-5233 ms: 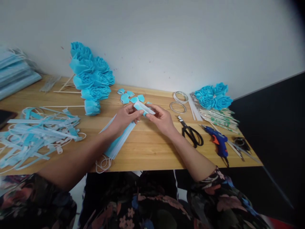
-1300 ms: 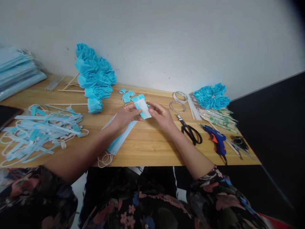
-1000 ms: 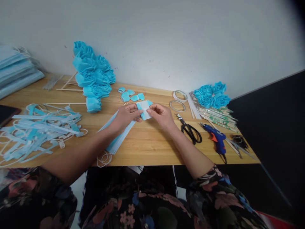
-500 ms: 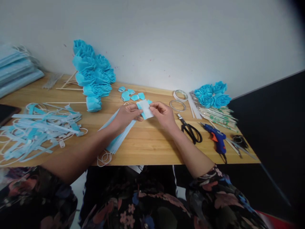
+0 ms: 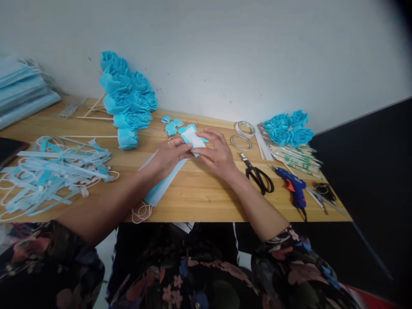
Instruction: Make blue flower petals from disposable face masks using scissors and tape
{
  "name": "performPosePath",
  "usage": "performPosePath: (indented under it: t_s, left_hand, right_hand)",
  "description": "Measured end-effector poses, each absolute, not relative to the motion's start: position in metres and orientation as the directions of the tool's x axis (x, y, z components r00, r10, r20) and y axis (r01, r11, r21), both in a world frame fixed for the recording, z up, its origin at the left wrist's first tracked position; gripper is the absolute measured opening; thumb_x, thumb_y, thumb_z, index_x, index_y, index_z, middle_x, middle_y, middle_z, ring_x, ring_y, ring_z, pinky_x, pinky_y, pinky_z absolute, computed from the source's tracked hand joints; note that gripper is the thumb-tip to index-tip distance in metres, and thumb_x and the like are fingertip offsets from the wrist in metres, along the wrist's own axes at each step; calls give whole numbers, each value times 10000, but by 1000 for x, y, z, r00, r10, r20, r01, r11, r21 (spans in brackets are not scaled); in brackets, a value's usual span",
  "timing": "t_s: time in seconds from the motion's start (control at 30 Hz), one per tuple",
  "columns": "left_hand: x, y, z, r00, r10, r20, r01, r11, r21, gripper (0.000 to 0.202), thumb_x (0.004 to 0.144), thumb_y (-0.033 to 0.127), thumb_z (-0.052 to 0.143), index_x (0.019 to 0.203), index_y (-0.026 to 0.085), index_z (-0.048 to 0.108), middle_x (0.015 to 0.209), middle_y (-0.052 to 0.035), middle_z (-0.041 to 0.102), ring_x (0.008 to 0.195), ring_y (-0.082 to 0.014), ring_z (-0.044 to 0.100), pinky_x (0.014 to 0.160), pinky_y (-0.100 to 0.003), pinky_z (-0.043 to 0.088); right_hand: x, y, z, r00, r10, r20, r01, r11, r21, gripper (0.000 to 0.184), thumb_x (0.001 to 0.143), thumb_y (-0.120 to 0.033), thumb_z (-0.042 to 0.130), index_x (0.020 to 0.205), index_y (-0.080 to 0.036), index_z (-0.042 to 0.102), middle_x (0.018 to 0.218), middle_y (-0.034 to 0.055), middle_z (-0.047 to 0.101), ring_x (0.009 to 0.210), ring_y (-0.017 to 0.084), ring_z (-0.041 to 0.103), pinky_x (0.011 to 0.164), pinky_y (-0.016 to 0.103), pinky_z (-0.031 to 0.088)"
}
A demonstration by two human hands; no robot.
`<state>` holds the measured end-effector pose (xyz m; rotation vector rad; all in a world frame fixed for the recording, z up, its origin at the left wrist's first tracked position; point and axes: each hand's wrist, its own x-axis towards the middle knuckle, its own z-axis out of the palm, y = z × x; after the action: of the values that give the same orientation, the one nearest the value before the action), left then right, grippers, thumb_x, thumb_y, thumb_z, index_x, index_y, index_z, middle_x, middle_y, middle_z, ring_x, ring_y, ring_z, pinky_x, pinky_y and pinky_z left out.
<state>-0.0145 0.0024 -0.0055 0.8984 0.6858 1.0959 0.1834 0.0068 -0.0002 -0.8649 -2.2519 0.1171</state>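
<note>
Both hands meet over the middle of the wooden table (image 5: 199,197). My left hand (image 5: 169,155) pinches a small white-and-blue piece of mask fabric (image 5: 192,138) at its left side. My right hand (image 5: 216,152) grips the same piece from the right, its fingers curled over it. Under my left forearm lies a light blue face mask (image 5: 161,186) with white ear loops. Several small folded blue pieces (image 5: 172,126) lie just beyond the hands.
A tall bunch of blue fabric flowers (image 5: 127,101) on sticks lies at the back left. Cut mask strips (image 5: 51,171) pile at the left. Tape rolls (image 5: 242,135), black scissors (image 5: 259,177), a blue glue gun (image 5: 295,189), more flowers (image 5: 288,128) and packed sticks (image 5: 296,156) sit at the right.
The fabric piece has been turned and folded between my fingers. My right hand's fingers now lie over it instead of pinching its edge.
</note>
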Motion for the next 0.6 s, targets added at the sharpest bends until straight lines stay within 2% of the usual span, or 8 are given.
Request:
performPosePath:
  t_s: [0.23,0.4,0.5,0.6]
  left_hand:
    - [-14,2,-5,298,953,-52,-430,182,884,208,737,264,821,898,153,749,926,-65,769,829,-167,696,848,-345,567]
    - [-12,2,-7,256,967,3,-387,99,917,260,745,277,814,973,163,762,959,-59,774,866,-166,698,878,-347,552]
    - [-11,1,-7,243,969,48,-348,41,937,280,742,301,822,985,173,767,994,-64,779,900,-180,702,887,-361,552]
    - [-10,0,-5,251,966,67,-328,20,944,289,741,332,826,980,180,773,1020,-73,783,922,-195,706,891,-375,556]
  right_hand:
    - [183,6,-2,-431,681,592,536,721,-439,160,918,-254,685,959,-385,769,1354,-25,648,1292,272,529,1086,575,438]
    - [177,-1,-1,-318,763,563,471,643,-604,83,912,-304,694,923,-336,770,1362,5,648,1301,255,539,1072,525,461]
    - [172,-4,-1,-236,831,503,394,555,-732,53,883,-310,709,880,-281,754,1288,33,683,1217,241,604,1066,489,460]
    - [168,-4,-1,-170,903,396,300,430,-851,94,849,-326,707,840,-233,720,1110,47,729,1085,221,655,927,388,518]
